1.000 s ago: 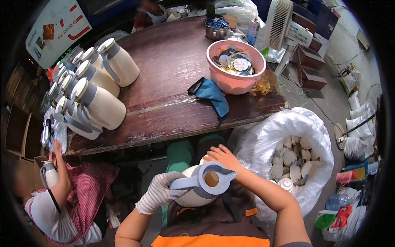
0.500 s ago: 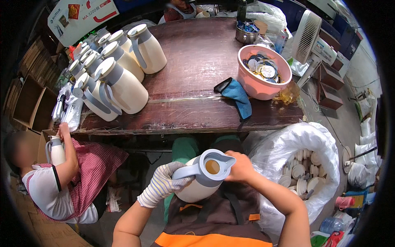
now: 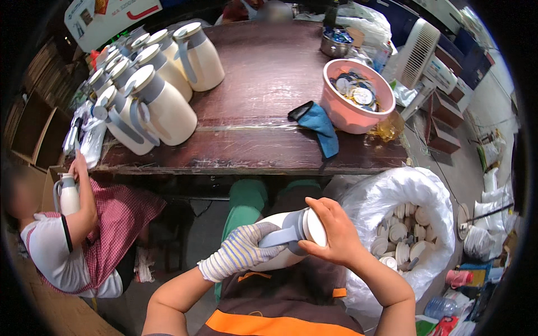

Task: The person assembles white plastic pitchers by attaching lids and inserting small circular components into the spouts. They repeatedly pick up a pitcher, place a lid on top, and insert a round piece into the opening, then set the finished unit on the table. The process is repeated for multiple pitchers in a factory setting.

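Note:
A cream and grey vacuum jug [image 3: 283, 261] lies tilted over my lap, its top pointing right. My left hand [image 3: 240, 250], in a striped knit glove, is closed round the jug at its grey handle. A round white lid [image 3: 316, 227] covers the jug's mouth. My bare right hand [image 3: 339, 234] grips this lid by its edge, thumb below and fingers above. Beside my right forearm stands a large clear plastic bag [image 3: 443, 196], open at the top, with many white lids [image 3: 399, 232] inside.
On the dark wooden table [image 3: 252, 73] stand several lidded jugs [image 3: 168, 115] at left. A pink basin [image 3: 358, 116] of round tags and a blue cloth [image 3: 318, 126] lie at right. A co-worker [image 3: 67, 246] sits at left holding a jug. A fan [image 3: 419, 53] stands beyond the basin.
The jug's mouth was uncovered and facing up; now a white lid is on it and the jug leans right. My right hand has moved from beside the spout onto the lid.

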Demonstrator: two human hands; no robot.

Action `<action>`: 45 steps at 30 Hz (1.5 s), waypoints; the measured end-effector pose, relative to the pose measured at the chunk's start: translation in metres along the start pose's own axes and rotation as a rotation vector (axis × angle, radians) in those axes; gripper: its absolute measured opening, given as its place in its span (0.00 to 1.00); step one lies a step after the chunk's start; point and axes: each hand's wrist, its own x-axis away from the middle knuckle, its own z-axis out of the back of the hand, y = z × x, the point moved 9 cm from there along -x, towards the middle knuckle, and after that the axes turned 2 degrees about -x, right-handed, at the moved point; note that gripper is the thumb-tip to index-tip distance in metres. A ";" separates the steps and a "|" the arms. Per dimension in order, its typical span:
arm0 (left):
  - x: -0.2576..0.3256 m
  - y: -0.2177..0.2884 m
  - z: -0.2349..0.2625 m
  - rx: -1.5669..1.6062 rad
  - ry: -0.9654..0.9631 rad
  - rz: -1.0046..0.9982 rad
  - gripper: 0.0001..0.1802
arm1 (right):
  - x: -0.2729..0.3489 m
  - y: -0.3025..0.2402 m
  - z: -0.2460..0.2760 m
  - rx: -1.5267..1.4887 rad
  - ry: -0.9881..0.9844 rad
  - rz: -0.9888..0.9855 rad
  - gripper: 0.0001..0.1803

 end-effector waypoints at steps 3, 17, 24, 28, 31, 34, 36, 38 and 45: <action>0.004 -0.004 0.005 0.014 -0.010 -0.017 0.23 | -0.007 -0.011 -0.002 -0.012 -0.042 0.086 0.43; -0.020 0.013 0.032 -0.208 0.029 -0.171 0.21 | -0.009 -0.057 -0.003 0.178 0.004 0.194 0.41; -0.030 0.010 0.030 -0.312 -0.037 -0.255 0.22 | -0.002 -0.081 -0.008 0.090 -0.096 0.486 0.39; -0.058 -0.018 0.018 -0.031 -0.036 -0.187 0.16 | 0.001 -0.102 -0.023 0.159 -0.234 0.644 0.41; -0.078 -0.029 -0.002 0.152 -0.058 -0.243 0.12 | 0.005 -0.116 -0.023 0.119 -0.239 0.767 0.36; -0.088 -0.040 -0.016 0.285 -0.099 -0.163 0.09 | 0.009 -0.114 -0.024 0.063 -0.262 0.806 0.33; -0.090 -0.043 -0.015 0.226 -0.063 -0.130 0.08 | 0.008 -0.109 -0.022 0.056 -0.257 0.799 0.32; -0.089 -0.050 -0.008 0.162 0.027 -0.093 0.07 | 0.005 -0.100 -0.022 0.052 -0.229 0.720 0.32; -0.012 -0.030 -0.021 0.196 0.014 0.008 0.21 | -0.019 0.039 -0.019 -0.042 -0.054 -0.216 0.31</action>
